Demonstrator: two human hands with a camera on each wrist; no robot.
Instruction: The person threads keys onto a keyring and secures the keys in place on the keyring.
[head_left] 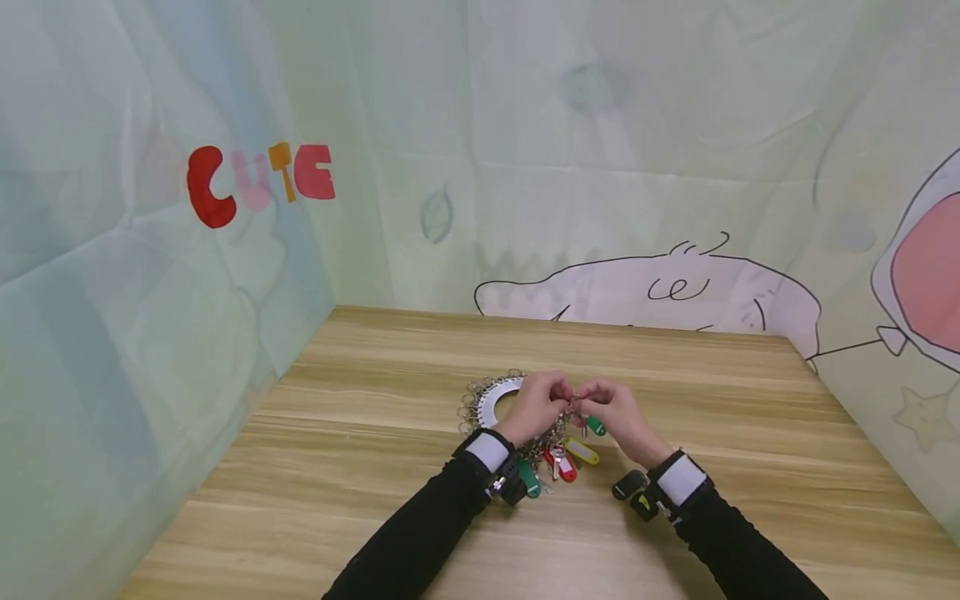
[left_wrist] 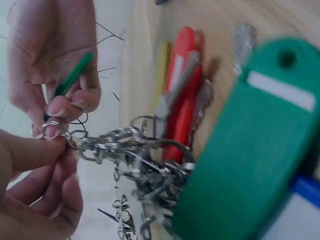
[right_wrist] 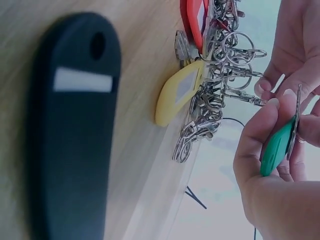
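Observation:
My left hand (head_left: 534,408) pinches a small metal clasp at the right of a white ring-shaped key holder (head_left: 486,407), which is hung round with many metal clasps. Meeting it fingertip to fingertip, my right hand (head_left: 617,415) holds a green key tag (right_wrist: 278,147) with a key (right_wrist: 295,122); its split ring (left_wrist: 51,129) lies between the fingers beside the clasp. Whether ring and clasp are linked is hard to tell. Hanging by the holder are a yellow tag (head_left: 581,451), a red tag (head_left: 561,463) with a key, and another green tag (left_wrist: 250,145).
A black key tag (head_left: 628,484) lies on the wooden table (head_left: 360,483) near my right wrist, large in the right wrist view. Something with a blue edge (left_wrist: 306,189) shows beside the green tag. Printed cloth walls (head_left: 525,167) stand behind and at both sides.

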